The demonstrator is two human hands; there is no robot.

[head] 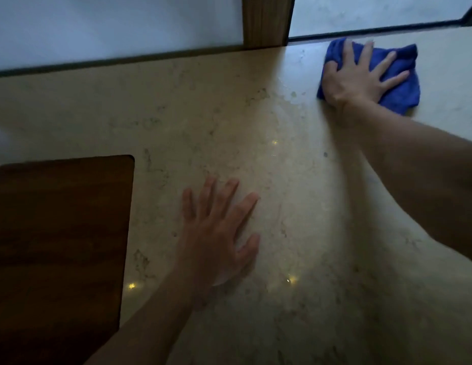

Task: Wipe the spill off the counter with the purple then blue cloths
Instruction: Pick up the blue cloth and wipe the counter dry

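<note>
**Blue cloth pressed flat at the far right of the counter**

Nearest, the left hand (219, 227) lay flat on the counter (321, 206), fingers straight and spread, holding nothing. Left of it sat a dark wooden board (58, 246) with a rounded corner. The counter was pale, mottled stone with a slight sheen. Beyond the left hand, toward the back, faint wet blotches of the spill (287, 101) showed. Farthest, the right hand (358, 75) pressed the blue cloth (398, 85), fingers splayed over it, thumb tucked at its left edge. The cloth was soft, crumpled terry, bunched near the back wall. The blotches lay just left of it, toward the near side, so a wipe would likely run leftward. No purple cloth was visible.
</note>
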